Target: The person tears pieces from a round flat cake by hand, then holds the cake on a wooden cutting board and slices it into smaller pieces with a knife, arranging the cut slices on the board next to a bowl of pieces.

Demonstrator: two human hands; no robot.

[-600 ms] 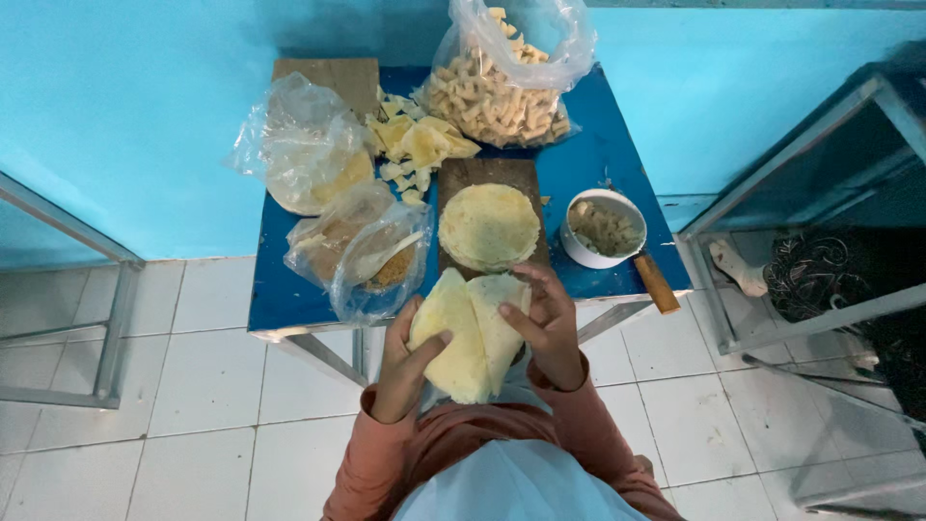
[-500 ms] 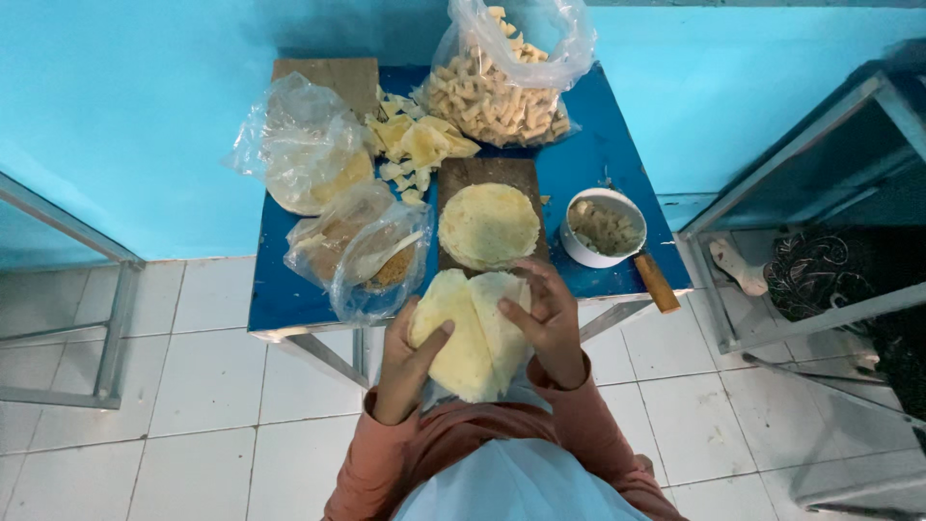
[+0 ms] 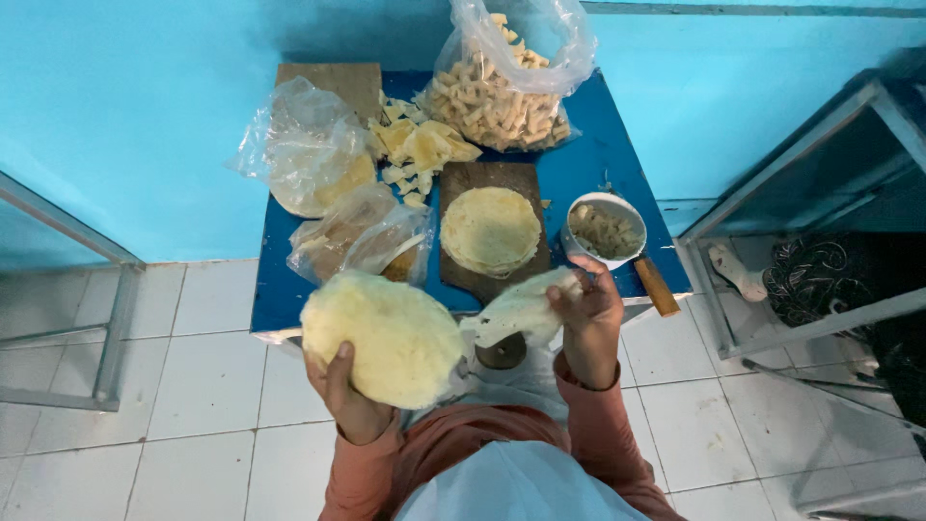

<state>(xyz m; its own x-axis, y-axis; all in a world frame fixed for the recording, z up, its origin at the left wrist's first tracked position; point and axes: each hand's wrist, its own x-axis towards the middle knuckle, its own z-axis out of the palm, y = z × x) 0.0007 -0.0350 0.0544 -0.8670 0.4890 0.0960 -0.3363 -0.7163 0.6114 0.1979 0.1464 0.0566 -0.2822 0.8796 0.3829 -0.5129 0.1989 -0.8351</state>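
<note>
Pale yellow dough is what both hands are busy with, in the lower middle of the frame. The left hand [image 3: 352,400] holds a thick round stack of wrappers [image 3: 384,338] from underneath, thumb up over its lower edge. The right hand [image 3: 586,318] pinches one thin sheet [image 3: 516,311] at its upper right corner; the sheet hangs away from the stack, so it looks peeled free, with most of the stack yet to be separated.

Just above, on the blue counter [image 3: 603,159], a dark wooden board [image 3: 489,178] carries a small flat pile of round wrappers [image 3: 490,230], likely those already taken off. To its right stands a white bowl [image 3: 605,229] of chopped filling, with a wooden handle [image 3: 656,286] beside it.

Left of the board lie two clear plastic bags [image 3: 362,241], crumpled, holding brownish contents, and a larger clear bag [image 3: 299,145] with a yellow disc inside. Loose yellow scraps [image 3: 420,145] sit in the upper middle. At the top, an open clear bag [image 3: 511,87] bulges with pale rolled pieces. No labels or signs show.
</note>
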